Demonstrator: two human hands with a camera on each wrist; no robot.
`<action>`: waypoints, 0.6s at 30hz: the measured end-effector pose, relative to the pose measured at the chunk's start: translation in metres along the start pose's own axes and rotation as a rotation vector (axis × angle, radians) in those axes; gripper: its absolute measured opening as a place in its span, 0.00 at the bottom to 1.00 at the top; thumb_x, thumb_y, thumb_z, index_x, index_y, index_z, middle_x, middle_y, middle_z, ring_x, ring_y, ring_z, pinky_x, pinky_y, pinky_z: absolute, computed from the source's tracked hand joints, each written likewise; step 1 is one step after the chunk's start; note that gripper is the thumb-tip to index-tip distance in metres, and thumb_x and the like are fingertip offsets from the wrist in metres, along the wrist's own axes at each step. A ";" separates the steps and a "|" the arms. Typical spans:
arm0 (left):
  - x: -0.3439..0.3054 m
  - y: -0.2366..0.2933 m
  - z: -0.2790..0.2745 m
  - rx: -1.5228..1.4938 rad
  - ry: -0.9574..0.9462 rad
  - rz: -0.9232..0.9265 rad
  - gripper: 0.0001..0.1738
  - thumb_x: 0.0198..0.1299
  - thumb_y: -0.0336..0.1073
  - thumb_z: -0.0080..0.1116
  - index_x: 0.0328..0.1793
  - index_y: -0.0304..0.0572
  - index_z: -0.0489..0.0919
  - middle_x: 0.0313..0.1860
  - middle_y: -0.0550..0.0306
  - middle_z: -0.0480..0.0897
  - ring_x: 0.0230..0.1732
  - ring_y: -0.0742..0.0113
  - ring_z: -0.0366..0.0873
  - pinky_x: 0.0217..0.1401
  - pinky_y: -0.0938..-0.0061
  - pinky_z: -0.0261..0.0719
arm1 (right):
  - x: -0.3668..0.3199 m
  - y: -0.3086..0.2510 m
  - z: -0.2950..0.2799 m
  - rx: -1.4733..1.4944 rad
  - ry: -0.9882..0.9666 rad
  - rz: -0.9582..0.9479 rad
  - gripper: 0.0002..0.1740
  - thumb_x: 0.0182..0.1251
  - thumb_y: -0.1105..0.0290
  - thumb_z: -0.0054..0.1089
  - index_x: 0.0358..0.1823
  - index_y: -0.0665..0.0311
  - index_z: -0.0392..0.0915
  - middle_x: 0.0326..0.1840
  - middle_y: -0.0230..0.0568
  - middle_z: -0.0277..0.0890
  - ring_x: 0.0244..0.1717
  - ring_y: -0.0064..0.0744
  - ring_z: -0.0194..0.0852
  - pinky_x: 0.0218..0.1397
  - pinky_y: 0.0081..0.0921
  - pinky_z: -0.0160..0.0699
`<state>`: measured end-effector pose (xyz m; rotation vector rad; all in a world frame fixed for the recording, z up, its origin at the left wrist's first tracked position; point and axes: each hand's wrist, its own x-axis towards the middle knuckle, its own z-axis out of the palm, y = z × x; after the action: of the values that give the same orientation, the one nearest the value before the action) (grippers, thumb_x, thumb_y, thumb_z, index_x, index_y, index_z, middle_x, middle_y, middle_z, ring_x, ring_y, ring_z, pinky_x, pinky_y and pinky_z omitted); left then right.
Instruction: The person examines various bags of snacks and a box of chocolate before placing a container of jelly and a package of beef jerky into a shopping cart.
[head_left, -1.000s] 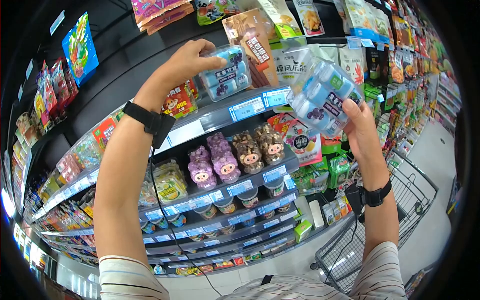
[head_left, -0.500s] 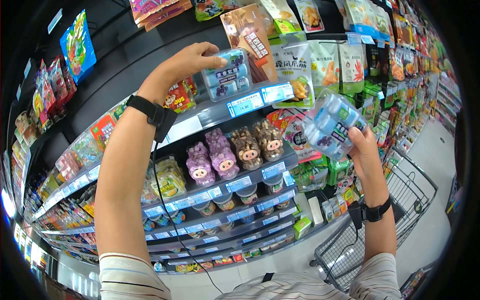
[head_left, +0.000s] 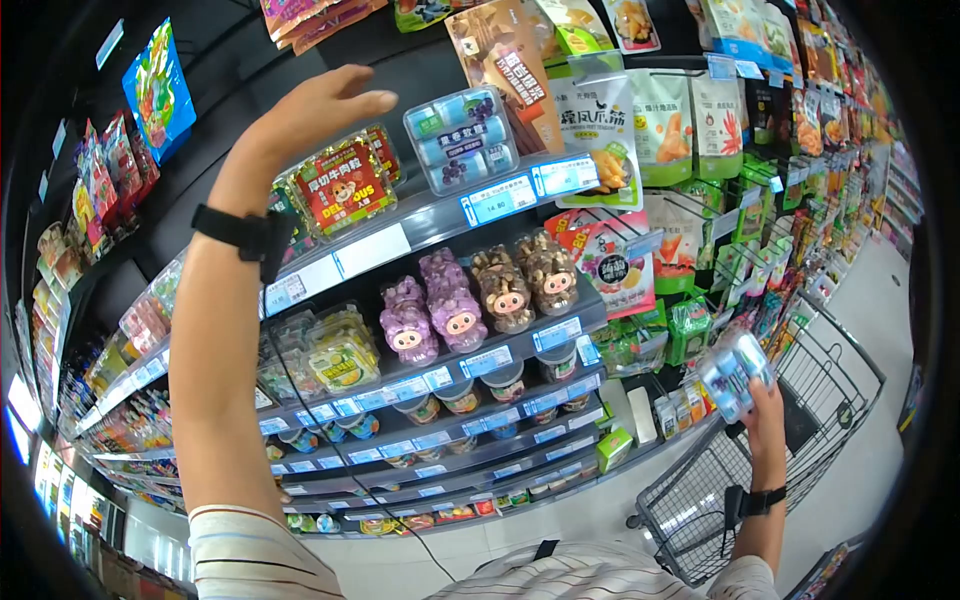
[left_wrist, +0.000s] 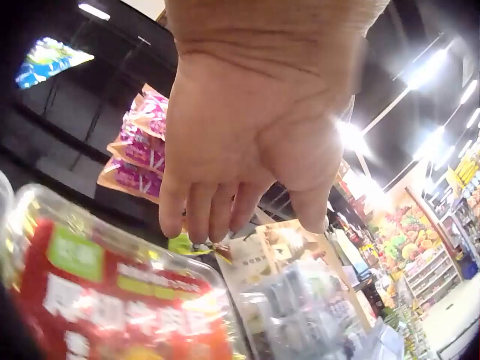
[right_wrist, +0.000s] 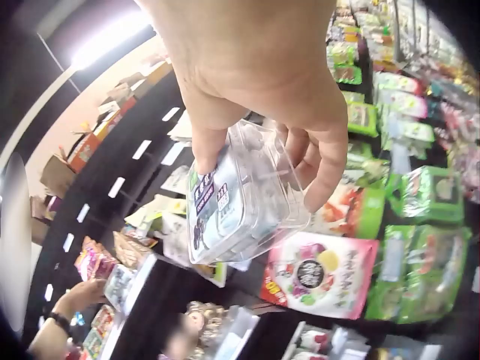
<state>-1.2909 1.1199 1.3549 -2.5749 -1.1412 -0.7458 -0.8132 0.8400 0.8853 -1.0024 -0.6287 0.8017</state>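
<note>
In the head view, my left hand (head_left: 308, 115) is raised over the upper shelf, fingers extended with nothing in them. To its right, a clear plastic box of blue candy rolls (head_left: 460, 140) stands upright on that shelf, apart from the fingertips. Below the hand sits a clear box with a red label (head_left: 343, 190). My right hand (head_left: 766, 428), low at the right, grips a second clear box of blue candy rolls (head_left: 738, 375) above the shopping cart (head_left: 690, 490). The right wrist view shows thumb and fingers on opposite sides of this box (right_wrist: 240, 202).
A price-tag rail (head_left: 497, 205) runs along the upper shelf. Purple figure-shaped containers (head_left: 458, 322) and several tubs fill lower shelves. Snack bags (head_left: 596, 130) hang to the right. A thin black cable (head_left: 335, 440) hangs from my left wrist band.
My left hand has let go of the candy box on the shelf and drawn back up and left. My right hand has lowered its box down and right, over the cart.
</note>
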 end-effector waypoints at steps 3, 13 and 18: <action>-0.009 -0.029 -0.009 0.079 -0.102 -0.099 0.56 0.59 0.66 0.69 0.79 0.28 0.64 0.77 0.33 0.68 0.79 0.43 0.66 0.81 0.59 0.63 | -0.017 0.037 -0.057 -0.103 0.138 0.088 0.35 0.71 0.52 0.66 0.71 0.63 0.67 0.61 0.39 0.75 0.59 0.30 0.80 0.46 0.34 0.90; -0.038 -0.034 -0.001 0.009 -0.230 -0.233 0.46 0.57 0.55 0.76 0.72 0.29 0.73 0.64 0.43 0.81 0.64 0.57 0.79 0.71 0.66 0.73 | -0.084 0.177 -0.214 -0.384 0.527 0.573 0.43 0.58 0.43 0.73 0.66 0.61 0.65 0.63 0.47 0.68 0.59 0.48 0.70 0.47 0.51 0.81; -0.042 -0.024 0.000 0.011 -0.173 -0.183 0.44 0.56 0.52 0.77 0.71 0.30 0.73 0.63 0.44 0.81 0.65 0.58 0.78 0.71 0.66 0.73 | -0.096 0.257 -0.277 -0.386 0.505 0.825 0.50 0.55 0.54 0.79 0.72 0.61 0.58 0.74 0.61 0.62 0.72 0.72 0.61 0.55 0.76 0.69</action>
<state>-1.3325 1.1097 1.3318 -2.5926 -1.4441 -0.5586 -0.7282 0.7067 0.5288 -1.7940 0.1110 1.0967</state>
